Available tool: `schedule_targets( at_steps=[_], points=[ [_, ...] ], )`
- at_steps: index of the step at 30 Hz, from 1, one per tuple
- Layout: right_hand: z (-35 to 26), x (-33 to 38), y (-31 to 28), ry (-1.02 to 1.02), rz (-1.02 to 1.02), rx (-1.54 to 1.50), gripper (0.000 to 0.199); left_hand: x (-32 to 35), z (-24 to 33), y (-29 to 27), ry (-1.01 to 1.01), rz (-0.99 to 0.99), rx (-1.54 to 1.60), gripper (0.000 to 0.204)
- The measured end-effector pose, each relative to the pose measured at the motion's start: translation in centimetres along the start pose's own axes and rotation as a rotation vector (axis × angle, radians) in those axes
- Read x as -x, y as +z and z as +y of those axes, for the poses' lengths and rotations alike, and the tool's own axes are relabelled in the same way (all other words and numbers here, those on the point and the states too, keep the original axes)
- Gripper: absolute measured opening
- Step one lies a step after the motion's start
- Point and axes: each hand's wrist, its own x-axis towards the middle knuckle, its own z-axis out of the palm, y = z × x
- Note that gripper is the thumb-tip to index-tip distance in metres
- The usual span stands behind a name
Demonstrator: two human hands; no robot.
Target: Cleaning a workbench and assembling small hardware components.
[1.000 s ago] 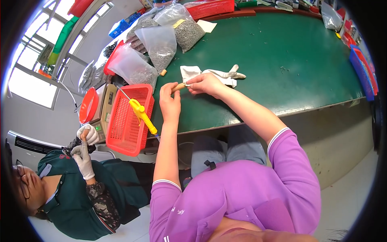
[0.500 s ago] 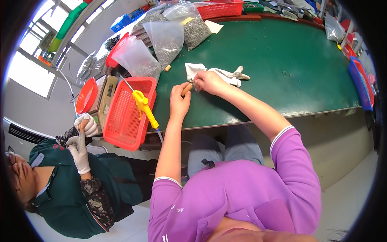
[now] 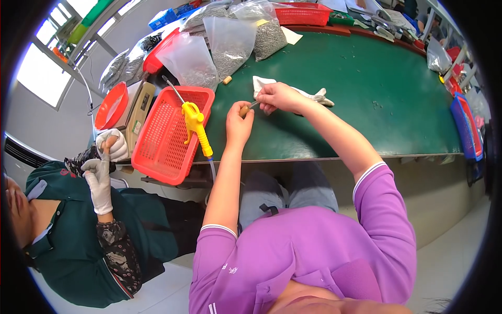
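Note:
My left hand (image 3: 238,124) is wrapped round the tan handle of a small wooden-handled tool (image 3: 244,110), whose thin metal shaft slants up to the right. At the end of that shaft my right hand (image 3: 277,98) is closed in a pinch; whatever its fingers hold is hidden. Both hands are over the green table (image 3: 334,128), close together. Just behind my right hand lies a white glove (image 3: 320,98), partly covered by the hand and forearm. A short tan cylinder (image 3: 227,80) rests on the table beyond my left hand.
A yellow air gun (image 3: 194,123) lies across a red basket (image 3: 151,140) at the left. Clear bags of small metal parts (image 3: 230,58) stand behind, near a scale (image 3: 138,104). A blue basket (image 3: 466,128) hangs at the right edge. A gloved co-worker (image 3: 99,183) is at my left.
My right hand has moved slightly away from the left, and the tool's metal shaft now shows between them. The whole view has shifted a little.

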Motion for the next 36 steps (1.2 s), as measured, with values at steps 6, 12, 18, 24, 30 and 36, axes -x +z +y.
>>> schedule_targets(
  at_steps=[6,12,18,24,30,36],
  points=[
    [1.4,0.0,0.3,0.044,0.025,-0.22,0.016,-0.3,-0.9,0.0,0.072,0.033,-0.057,0.02],
    [1.1,0.2,-0.4,-0.005,0.039,-0.164,0.016,-0.1,-0.6,0.0,0.016,0.024,0.017,0.022],
    [2.0,0.4,-0.8,0.045,0.024,-0.377,0.015,-0.1,-1.1,0.0,0.04,0.012,-0.034,0.021],
    [3.3,0.2,-1.1,0.018,0.049,-0.485,0.016,0.1,-0.5,0.3,0.101,-0.014,-0.198,0.021],
    [3.7,0.2,-1.2,0.008,0.115,-0.539,0.017,0.0,-0.7,-0.6,0.13,-0.052,-0.304,0.02],
    [4.0,0.4,-1.3,0.004,0.127,-0.563,0.018,-0.5,0.1,-1.7,0.2,-0.162,-0.479,0.025]
  ],
)
